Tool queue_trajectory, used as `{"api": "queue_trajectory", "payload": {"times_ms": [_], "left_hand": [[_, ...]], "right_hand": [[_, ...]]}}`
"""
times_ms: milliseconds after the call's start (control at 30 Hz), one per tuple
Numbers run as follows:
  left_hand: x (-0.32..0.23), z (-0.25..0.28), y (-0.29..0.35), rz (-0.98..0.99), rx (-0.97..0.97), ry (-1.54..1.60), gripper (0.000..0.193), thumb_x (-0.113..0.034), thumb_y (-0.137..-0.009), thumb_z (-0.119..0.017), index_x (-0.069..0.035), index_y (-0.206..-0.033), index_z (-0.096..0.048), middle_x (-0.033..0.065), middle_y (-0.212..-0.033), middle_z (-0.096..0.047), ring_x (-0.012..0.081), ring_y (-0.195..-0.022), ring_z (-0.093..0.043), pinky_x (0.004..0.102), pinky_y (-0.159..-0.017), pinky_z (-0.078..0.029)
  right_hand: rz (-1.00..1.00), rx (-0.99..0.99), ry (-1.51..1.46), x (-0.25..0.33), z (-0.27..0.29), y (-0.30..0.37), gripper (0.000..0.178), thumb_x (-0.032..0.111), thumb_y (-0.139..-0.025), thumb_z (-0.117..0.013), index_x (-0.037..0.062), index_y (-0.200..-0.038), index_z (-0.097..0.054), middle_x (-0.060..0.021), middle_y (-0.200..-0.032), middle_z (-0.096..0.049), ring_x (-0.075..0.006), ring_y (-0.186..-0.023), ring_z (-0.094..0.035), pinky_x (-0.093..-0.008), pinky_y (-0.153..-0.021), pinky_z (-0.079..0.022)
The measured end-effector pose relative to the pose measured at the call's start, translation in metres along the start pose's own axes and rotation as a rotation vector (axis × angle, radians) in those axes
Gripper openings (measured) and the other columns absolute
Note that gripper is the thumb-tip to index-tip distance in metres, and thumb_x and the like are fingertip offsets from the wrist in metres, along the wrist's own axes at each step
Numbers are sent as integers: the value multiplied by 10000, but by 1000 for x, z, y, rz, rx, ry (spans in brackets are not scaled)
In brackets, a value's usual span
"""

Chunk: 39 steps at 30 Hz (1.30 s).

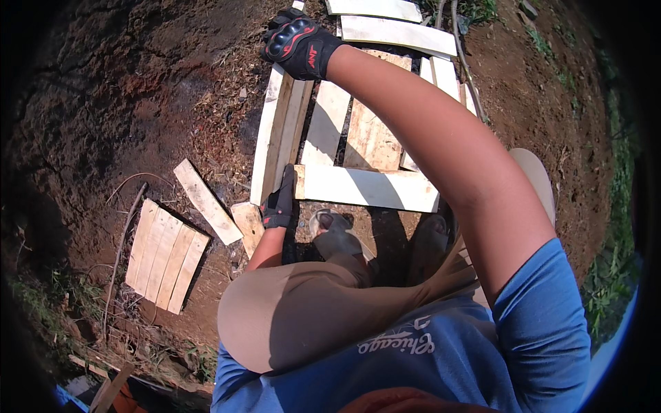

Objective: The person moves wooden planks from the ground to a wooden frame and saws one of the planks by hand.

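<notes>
Plank [265, 138]: right hand [296, 45] toward far end, left hand [278, 201] by near.

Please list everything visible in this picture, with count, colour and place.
Long boards: at least two, pale, between hands
Inner boards: several, pale, upper centre
Crossboards: three, pale, top and centre
Strips: about five, pale, lower left
Loose planks: two, pale, centre left
Sticks: several, brown, left, upper right
Plants: many, green, edges
Soil: one stretch, brown, around
Unclear thing: one, orange, bottom left
Unclear item: one, reddish, bottom
Footwear: two, greyish, centre
Trousers: one pair, tan, below
Shirt: one, blue, bottom
Right hand: one, black-gloved, top
Left hand: one, black-gloved, centre left
</notes>
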<state>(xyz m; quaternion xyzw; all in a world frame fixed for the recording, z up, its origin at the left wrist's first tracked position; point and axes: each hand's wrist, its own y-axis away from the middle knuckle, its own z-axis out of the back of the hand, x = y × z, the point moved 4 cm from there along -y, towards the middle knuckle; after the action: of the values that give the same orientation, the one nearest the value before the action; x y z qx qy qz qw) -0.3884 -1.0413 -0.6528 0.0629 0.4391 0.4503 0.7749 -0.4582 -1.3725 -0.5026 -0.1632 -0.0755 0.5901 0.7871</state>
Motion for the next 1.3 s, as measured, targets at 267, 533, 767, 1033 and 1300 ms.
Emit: {"api": "queue_trajectory", "payload": {"times_ms": [267,533,767,1033,1300], "left_hand": [[29,-26,-29,133,355,779,741,-575,-1004,-671,33,-1427,-635,167,-1350,-722,268,-1247,-686,378,-1082,-520],[22,-11,-32,152,317,559,593,-412,-982,-763,24,-1367,-648,108,-1216,-732,189,-1082,-693,331,-935,-549],[80,13,-43,240,160,253,445,-405,-940,-794,-13,-1150,-784,39,-1044,-777,136,-886,-706,281,-758,-548],[97,83,-34,124,303,-244,600,-605,-867,-730,-67,-1113,-825,118,-1027,-821,256,-949,-766,388,-877,-568],[10,193,42,-172,652,-973,505,-572,-947,-651,-119,-1088,-825,161,-1056,-806,348,-969,-774,484,-850,-591]], "right_hand": [[-117,22,18,2,1,16,371,172,-879,-674,207,-1232,-785,-81,-1231,-723,-301,-1243,-642,-464,-1209,-421],[-145,-7,-4,0,-10,4,302,207,-845,-689,200,-1132,-783,-80,-1224,-713,-304,-1240,-639,-484,-1184,-425],[-216,-20,-45,23,-32,-11,308,202,-934,-622,179,-1202,-773,-147,-1380,-688,-332,-1347,-601,-492,-1197,-412],[-384,849,-62,-103,58,190,430,210,-851,-706,93,-1265,-700,-159,-1125,-760,-378,-1093,-729,-495,-914,-592],[-1137,1086,13,-71,319,535,387,286,-882,-715,108,-1226,-719,-189,-1206,-748,-379,-1170,-705,-496,-998,-567]]}}
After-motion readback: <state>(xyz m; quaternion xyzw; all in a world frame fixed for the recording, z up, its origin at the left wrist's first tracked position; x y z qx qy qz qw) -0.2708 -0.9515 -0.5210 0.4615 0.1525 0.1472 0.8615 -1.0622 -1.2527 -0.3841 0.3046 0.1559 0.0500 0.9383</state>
